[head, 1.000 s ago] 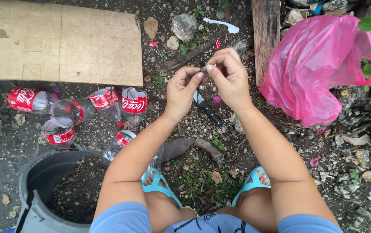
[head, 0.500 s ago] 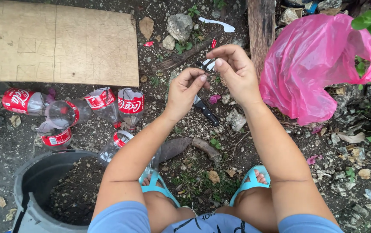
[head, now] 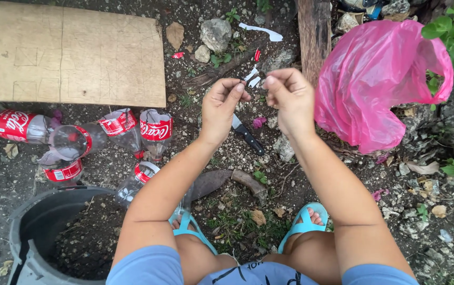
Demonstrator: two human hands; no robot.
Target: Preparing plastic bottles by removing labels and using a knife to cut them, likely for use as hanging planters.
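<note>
My left hand [head: 222, 108] and my right hand [head: 290, 97] are raised close together over the gravelly ground. Both pinch a small white packet [head: 253, 78] by their fingertips; it looks torn, with two white flaps showing between the thumbs. Directly below the hands a knife [head: 248, 136] with a black handle lies on the ground. My forearms reach up from my knees, and my feet in light blue sandals [head: 305, 224] rest on the dirt.
Several cut clear plastic bottles with red labels [head: 155, 129] lie left of my arms. A grey bucket [head: 23, 221] holding soil stands at lower left. A wooden board [head: 68, 53] lies top left. A pink plastic bag [head: 380, 79], a plank [head: 314, 37], rocks [head: 215, 32] and a rusty trowel [head: 227, 180] are around.
Both hands have dropped slightly and drawn a little apart, and the white flaps of the packet now show between the fingertips. The view has shifted slightly.
</note>
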